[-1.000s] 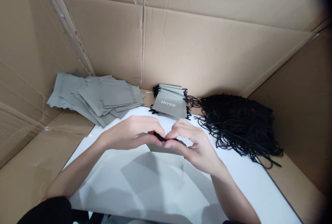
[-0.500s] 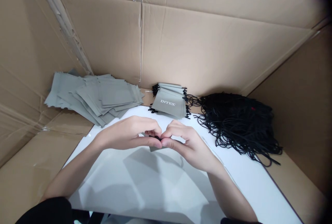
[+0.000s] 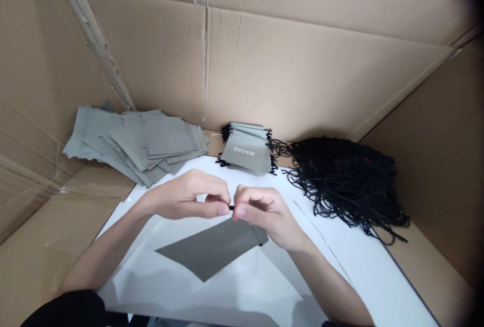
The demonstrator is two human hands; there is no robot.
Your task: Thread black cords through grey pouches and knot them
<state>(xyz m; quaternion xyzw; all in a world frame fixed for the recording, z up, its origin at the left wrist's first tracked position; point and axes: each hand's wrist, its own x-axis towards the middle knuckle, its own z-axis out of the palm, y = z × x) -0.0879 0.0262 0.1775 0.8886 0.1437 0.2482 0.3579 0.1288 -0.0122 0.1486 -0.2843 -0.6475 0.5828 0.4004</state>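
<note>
Black thin cord [image 3: 232, 208] is held stretched across the small gap between the left hand [image 3: 189, 196] and the right hand [image 3: 270, 213], each closed in a pinch of thumb and fingers on it. Just below, a flat grey fabric pouch [image 3: 212, 249] is seen slanting toward the near left, a small black cord end showing at its right edge; whether it is touching the smooth white worktop [image 3: 366, 261] cannot be told. The step in hand is judged to be the tightening of a knot in the cord, though the knot itself is hidden by the fingers. For the next move, a firm pinch and an even outward pull seem to be called for. Half a second ago the fingertips were pressed together and the pouch was mostly covered; now the hands are parted slightly and most of the pouch is exposed. At the far side, the loose grey fabric pieces [image 3: 170, 138] on the left, the grey corded pouches printed INTEX [image 3: 242, 160] and the tangled black cord heap [image 3: 344, 180] on the right are left unchanged.
</note>
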